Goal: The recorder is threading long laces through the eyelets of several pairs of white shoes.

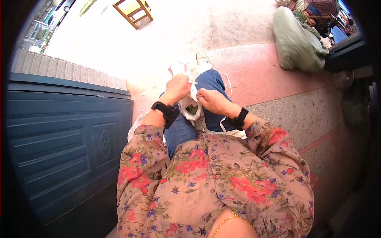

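A white shoe [189, 114] rests on my lap between my jeans-covered thighs. Its opening faces me and its toe points away. My left hand [177, 88] is closed over the shoe's left side, with a white shoelace [193, 82] coming out at its fingers. On the other side, my right hand [214, 101] is closed in a pinch by the shoe's upper edge, at the lacing. The lace inside its fingertips is mostly hidden. A loose white strand [228, 84] lies along my right knee.
A blue panelled metal door [59, 139] stands close on my left. Ahead is a small wooden stool [135, 12]. A stuffed pale-green sack [295, 41] sits at the far right, with bundled things behind it. A shoe [203, 58] shows on the floor beyond my right knee.
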Demonstrator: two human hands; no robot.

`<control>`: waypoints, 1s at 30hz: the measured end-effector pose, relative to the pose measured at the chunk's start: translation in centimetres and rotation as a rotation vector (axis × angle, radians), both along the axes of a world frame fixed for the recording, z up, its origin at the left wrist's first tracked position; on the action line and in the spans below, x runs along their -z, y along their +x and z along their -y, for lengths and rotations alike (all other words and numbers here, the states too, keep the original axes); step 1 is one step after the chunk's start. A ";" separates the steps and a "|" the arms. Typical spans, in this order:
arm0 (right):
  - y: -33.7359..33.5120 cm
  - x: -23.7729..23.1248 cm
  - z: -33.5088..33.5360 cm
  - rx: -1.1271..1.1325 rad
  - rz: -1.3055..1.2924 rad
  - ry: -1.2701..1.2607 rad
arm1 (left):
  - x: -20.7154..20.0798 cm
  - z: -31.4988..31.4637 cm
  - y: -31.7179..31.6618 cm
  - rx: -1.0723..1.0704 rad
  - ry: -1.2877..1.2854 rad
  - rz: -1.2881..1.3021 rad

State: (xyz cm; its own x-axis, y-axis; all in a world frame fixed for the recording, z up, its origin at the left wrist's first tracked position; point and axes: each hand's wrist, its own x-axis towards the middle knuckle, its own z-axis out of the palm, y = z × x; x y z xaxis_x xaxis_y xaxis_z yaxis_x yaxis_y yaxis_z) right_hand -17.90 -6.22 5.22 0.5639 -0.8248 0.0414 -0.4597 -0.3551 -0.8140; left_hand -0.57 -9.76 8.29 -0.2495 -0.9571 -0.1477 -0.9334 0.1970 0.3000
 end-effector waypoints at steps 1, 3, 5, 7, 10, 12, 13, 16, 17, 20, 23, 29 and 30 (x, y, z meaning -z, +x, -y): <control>0.1 0.0 -0.2 -0.009 -0.013 0.010 | -0.1 0.4 -0.2 0.028 0.109 -0.006; 0.0 -0.5 -0.5 -0.131 -0.096 -0.084 | -0.4 1.4 -0.7 -0.019 0.205 0.039; 0.5 0.1 -1.6 -0.202 -0.132 -0.091 | 0.0 1.5 -1.1 -0.062 0.301 0.083; 0.9 -1.8 -2.8 -0.215 -0.153 -0.042 | 1.1 1.1 -0.7 -0.141 0.252 0.143; 0.1 -2.5 -2.8 -0.197 -0.181 -0.041 | 1.0 0.8 -0.8 -0.179 0.193 0.117; -0.8 -3.0 -2.3 -0.176 -0.153 -0.063 | 0.6 0.6 -0.7 -0.204 0.158 0.039; -1.4 -3.3 -2.3 -0.180 -0.152 -0.063 | 0.5 0.5 -0.5 -0.232 0.121 -0.038; -3.2 -3.1 -2.1 -0.170 -0.148 -0.014 | 1.1 0.4 0.4 -0.229 0.122 -0.256; -3.7 -2.7 -1.9 -0.176 -0.148 -0.015 | 1.3 0.0 0.7 -0.235 0.121 -0.256; -4.5 -1.9 -0.2 0.054 0.010 -0.052 | 1.6 -1.1 2.7 -0.439 0.075 -0.655; -5.0 -2.3 0.5 0.347 -0.076 -0.242 | 0.4 -3.6 4.5 -0.692 0.422 -0.987; 0.7 -1.6 -0.1 0.116 0.031 0.234 | 1.8 -7.4 5.3 -0.777 0.681 -1.247; 2.0 -1.8 -0.4 0.103 0.012 0.252 | 1.9 -7.7 5.2 -0.718 0.680 -1.196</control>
State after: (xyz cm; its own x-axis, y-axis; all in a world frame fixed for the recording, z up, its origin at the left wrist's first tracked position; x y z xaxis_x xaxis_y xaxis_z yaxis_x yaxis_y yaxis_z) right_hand -15.89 -5.86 7.03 0.4770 -0.8631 -0.1659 -0.4725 -0.0926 -0.8765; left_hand 4.59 -2.10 6.43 -0.0689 -0.7608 -0.6453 0.0720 -0.6490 0.7574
